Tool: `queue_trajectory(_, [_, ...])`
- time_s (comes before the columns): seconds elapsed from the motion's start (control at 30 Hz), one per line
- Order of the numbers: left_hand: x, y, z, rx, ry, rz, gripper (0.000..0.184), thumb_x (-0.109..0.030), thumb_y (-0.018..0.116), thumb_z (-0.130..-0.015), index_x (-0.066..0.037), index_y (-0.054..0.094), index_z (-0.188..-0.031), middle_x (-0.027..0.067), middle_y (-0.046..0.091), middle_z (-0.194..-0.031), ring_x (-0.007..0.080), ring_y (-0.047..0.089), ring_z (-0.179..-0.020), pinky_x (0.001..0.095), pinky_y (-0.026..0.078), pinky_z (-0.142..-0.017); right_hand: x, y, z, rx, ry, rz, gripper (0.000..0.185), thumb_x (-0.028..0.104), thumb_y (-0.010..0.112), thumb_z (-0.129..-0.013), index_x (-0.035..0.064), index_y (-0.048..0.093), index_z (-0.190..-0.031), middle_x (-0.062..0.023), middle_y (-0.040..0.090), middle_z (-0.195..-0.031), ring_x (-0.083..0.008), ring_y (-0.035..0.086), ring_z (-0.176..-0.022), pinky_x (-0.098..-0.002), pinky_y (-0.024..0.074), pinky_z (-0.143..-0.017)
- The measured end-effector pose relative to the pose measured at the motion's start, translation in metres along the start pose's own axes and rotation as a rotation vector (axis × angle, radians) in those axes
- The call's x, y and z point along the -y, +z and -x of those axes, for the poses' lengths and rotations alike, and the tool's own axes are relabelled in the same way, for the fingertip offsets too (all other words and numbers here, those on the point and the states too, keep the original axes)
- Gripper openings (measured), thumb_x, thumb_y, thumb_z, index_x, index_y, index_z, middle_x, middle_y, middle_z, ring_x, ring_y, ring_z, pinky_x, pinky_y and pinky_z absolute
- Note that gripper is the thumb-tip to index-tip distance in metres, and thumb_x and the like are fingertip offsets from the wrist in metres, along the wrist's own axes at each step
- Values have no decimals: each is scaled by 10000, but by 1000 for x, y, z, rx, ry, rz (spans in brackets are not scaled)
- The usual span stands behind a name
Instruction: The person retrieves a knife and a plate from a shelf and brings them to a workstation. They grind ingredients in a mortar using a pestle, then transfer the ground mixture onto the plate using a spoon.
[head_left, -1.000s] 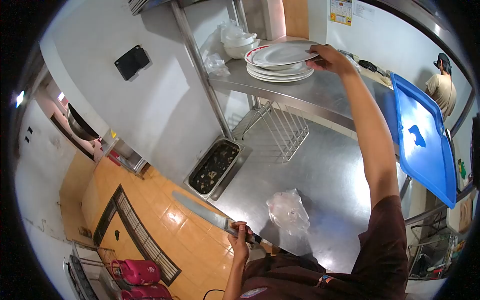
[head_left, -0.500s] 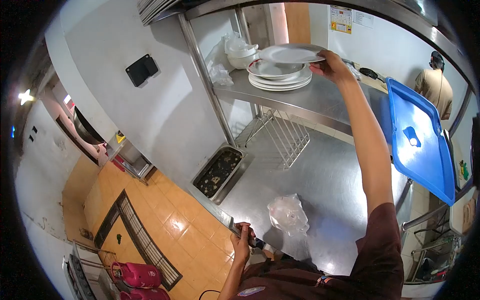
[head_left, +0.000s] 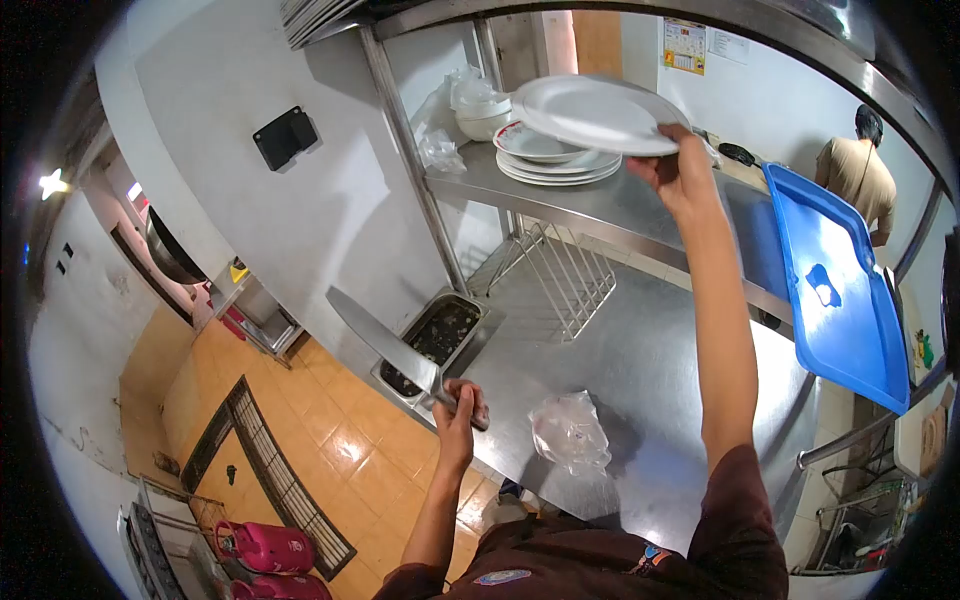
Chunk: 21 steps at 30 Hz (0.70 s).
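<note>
As right fingers (head_left: 652, 172) pinch its rim, plate (head_left: 592, 112) aloft

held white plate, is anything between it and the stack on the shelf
Nothing visible stands between the white plate and the stack; in view, the plate partly overlaps the stack's red-rimmed top dish.

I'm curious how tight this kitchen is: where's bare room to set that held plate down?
Widest is the lower counter, right of the wire rack and the plastic bag. The upper shelf shows bare steel between the plate stack and the blue tray, partly hidden by the right arm. Crowded: that shelf's left end, with stack, bowls and crumpled plastic.
</note>
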<state>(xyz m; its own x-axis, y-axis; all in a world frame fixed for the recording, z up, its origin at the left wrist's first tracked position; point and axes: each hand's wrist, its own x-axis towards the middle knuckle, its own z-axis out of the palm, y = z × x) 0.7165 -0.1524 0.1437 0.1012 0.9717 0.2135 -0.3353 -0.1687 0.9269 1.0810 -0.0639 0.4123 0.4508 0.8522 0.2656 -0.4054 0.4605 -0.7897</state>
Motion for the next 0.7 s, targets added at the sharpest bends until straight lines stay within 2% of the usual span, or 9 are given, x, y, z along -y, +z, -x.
queue_trajectory(0.1, [-32, 16, -31, 5, 14, 38, 274, -270, 591, -1051, -22, 581, -936, -11, 489, -653, 63, 428, -518, 248, 360, -488, -11, -13, 37, -83, -5, -50, 302, 180, 603, -935, -19, 576, -1160, -144, 653, -1060, -227, 697, -770, -334, 643, -588])
queue_trajectory(0.17, [-51, 31, -51, 19, 29, 9, 274, -265, 600, -1045, -17, 597, -929, -31, 453, -616, 57, 393, -493, 248, 353, -484, -15, -18, 69, -167, -20, -102, 317, 202, 647, -915, -14, 604, -1143, -138, 667, -1113, -223, 710, -889, -351, 632, -665])
queue_trajectory(0.23, [-66, 40, -75, 49, -17, 6, 293, -272, 627, -1027, 5, 622, -931, -42, 435, -585, 54, 374, -454, 260, 332, -446, -24, -37, 91, -189, -27, -112, 352, 217, 671, -901, -7, 606, -1165, -129, 674, -1147, -237, 693, -1014, -385, 603, -809])
queue_trajectory(0.3, [-79, 50, -98, 67, 23, -38, 293, -264, 638, -1015, 18, 634, -934, -40, 437, -581, 55, 380, -443, 265, 324, -432, -24, -40, 124, -250, -63, -101, 372, 224, 682, -894, 6, 608, -1185, -131, 672, -1159, -241, 664, -1096, -401, 554, -939])
queue_trajectory(0.4, [-81, 52, -139, 115, 28, -95, 288, -250, 645, -1001, 32, 648, -948, -37, 447, -576, 61, 379, -433, 262, 329, -430, -23, -48, 178, -338, -3, -39, 437, 225, 663, -902, -10, 587, -1263, -149, 663, -1191, -257, 660, -1109, -379, 541, -960])
queue_trajectory(0.5, [-90, 63, -182, 136, -2, -172, 269, -239, 652, -989, 28, 662, -960, -16, 518, -654, 62, 382, -438, 264, 339, -427, -27, -50, 220, -370, 22, -5, 507, 210, 632, -908, -29, 536, -1345, -172, 635, -1235, -275, 640, -1136, -386, 527, -975])
queue_trajectory(0.57, [-88, 75, -211, 143, 49, -156, 267, -254, 671, -977, 13, 669, -969, 9, 586, -760, 61, 386, -442, 270, 342, -422, -33, -57, 241, -383, 39, 17, 539, 201, 617, -907, -34, 507, -1379, -182, 616, -1260, -284, 628, -1147, -393, 522, -978])
queue_trajectory(0.63, [-95, 90, -230, 135, 5, -110, 248, -251, 690, -964, -3, 672, -961, 29, 629, -859, 65, 387, -445, 270, 339, -418, -39, -64, 257, -382, 67, 25, 558, 192, 606, -905, -34, 485, -1401, -190, 598, -1284, -291, 615, -1159, -401, 519, -978])
queue_trajectory(0.7, [-96, 104, -248, 127, -23, -102, 251, -267, 714, -948, -22, 669, -977, 37, 633, -873, 68, 402, -471, 268, 348, -428, -44, -69, 269, -379, 86, 34, 559, 174, 599, -902, -30, 480, -1408, -192, 596, -1288, -296, 609, -1164, -406, 509, -990])
